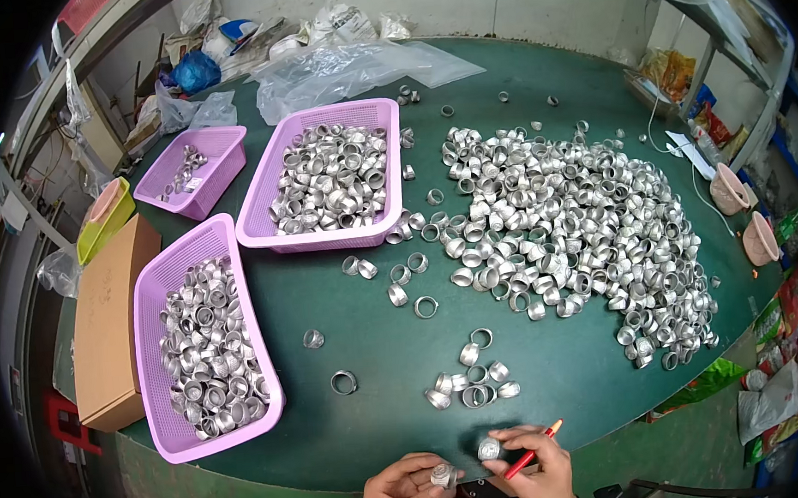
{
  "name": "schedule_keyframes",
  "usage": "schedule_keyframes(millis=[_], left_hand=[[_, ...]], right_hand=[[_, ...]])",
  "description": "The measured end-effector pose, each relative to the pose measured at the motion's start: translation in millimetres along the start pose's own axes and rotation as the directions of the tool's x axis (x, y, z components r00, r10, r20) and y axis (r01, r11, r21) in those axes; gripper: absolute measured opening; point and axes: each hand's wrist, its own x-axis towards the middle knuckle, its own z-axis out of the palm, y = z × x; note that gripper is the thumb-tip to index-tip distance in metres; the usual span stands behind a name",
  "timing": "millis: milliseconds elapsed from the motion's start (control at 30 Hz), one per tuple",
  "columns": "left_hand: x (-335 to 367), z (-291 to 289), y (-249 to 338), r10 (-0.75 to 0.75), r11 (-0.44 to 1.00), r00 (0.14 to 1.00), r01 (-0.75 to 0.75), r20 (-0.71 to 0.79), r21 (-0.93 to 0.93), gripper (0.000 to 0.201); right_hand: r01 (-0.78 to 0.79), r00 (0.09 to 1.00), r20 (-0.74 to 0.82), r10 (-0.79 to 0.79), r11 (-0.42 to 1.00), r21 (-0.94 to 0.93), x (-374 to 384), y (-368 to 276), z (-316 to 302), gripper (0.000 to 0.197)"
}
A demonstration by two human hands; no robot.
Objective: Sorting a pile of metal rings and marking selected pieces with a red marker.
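At the front edge of the green table my left hand (405,491) is closed on a small silver metal ring (443,475), pinched between thumb and fingers. Close beside it, my right hand (542,478) grips another metal ring (489,448) by the fingertips. A red pencil (533,449) is also tucked in that hand, slanting up to the right. Just beyond my hands lies a small cluster of rings (477,394) on the table. A few single rings, such as one lying flat (344,382), are scattered to the left of it.
A large heap of rings (564,228) spreads over the table's right half. Purple baskets of rings (258,370) stand at left, one farther back (395,171), a smaller one (219,189) behind. A cardboard box (113,334) flanks them. Clear plastic sheeting (350,77) lies at the back.
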Motion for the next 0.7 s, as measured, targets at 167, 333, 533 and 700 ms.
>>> schedule_keyframes(millis=[167, 333, 533, 700], left_hand=[[-1, -10, -6, 0.283, 0.868, 0.959, -0.257, 0.002, 0.425, 0.037], [-1, -10, -17, 0.481, 0.681, 0.861, -0.485, 0.164, 0.549, 0.038], [5, 9, 10, 0.462, 0.516, 0.844, -0.505, 0.272, 0.692, 0.035], [6, 1, 19, 0.299, 0.622, 0.907, -0.422, 0.297, 0.660, 0.034]], right_hand=[[0.199, 0.979, 0.057, -0.195, 0.865, -0.460, 17, 1, -15, 0.027], [0.063, 0.981, 0.176, -0.085, 0.990, 0.126, -4, -14, 4, 0.026], [0.173, 0.976, 0.101, -0.192, 0.969, 0.175, -9, -7, 23, 0.022], [0.259, 0.947, 0.182, -0.264, 0.965, 0.049, -3, -11, 16, 0.018]])
